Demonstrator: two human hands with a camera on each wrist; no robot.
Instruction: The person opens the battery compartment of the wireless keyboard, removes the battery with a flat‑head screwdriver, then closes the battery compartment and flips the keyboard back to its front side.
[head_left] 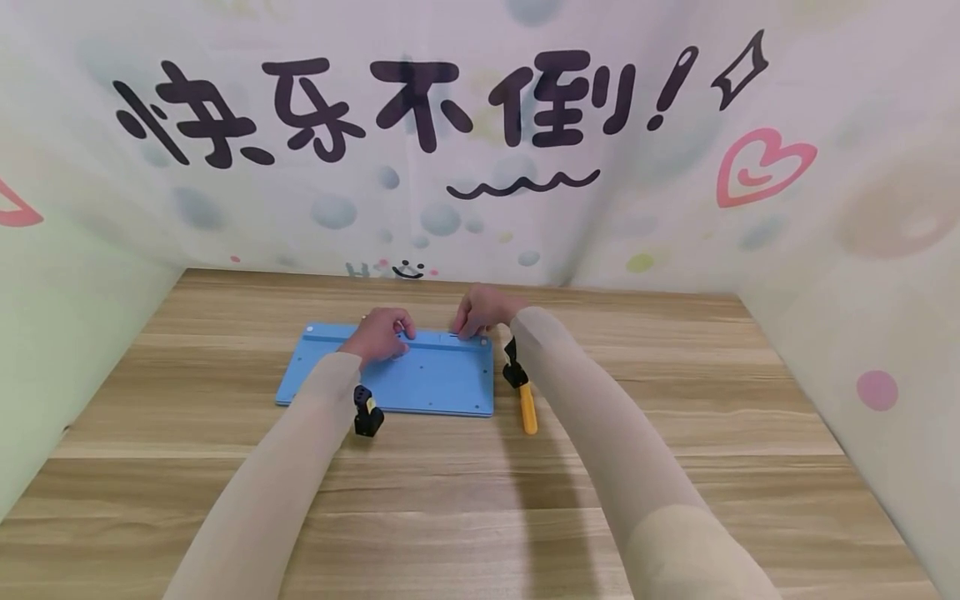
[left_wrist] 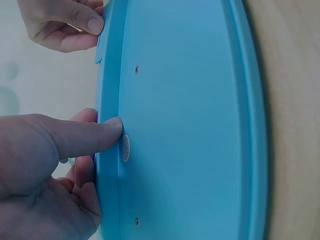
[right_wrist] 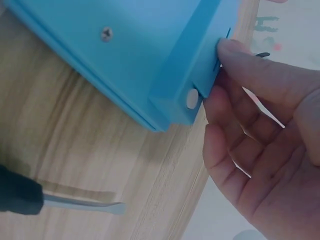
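A blue keyboard lies face down on the table, its underside with small screws and a thick raised ridge turned up. My left hand grips that ridge near its middle, thumb on top beside a small oval label and fingers curled behind the far edge. At the right end of the ridge my right hand pinches the battery cover, with the thumb on its face and the fingers behind it. A step shows at the cover's edge. A round white foot sits beside it at the corner.
A flat-bladed screwdriver lies on the wooden table just right of the keyboard; its yellow handle points toward me. Behind the table hangs a printed cloth, and pale walls flank the sides.
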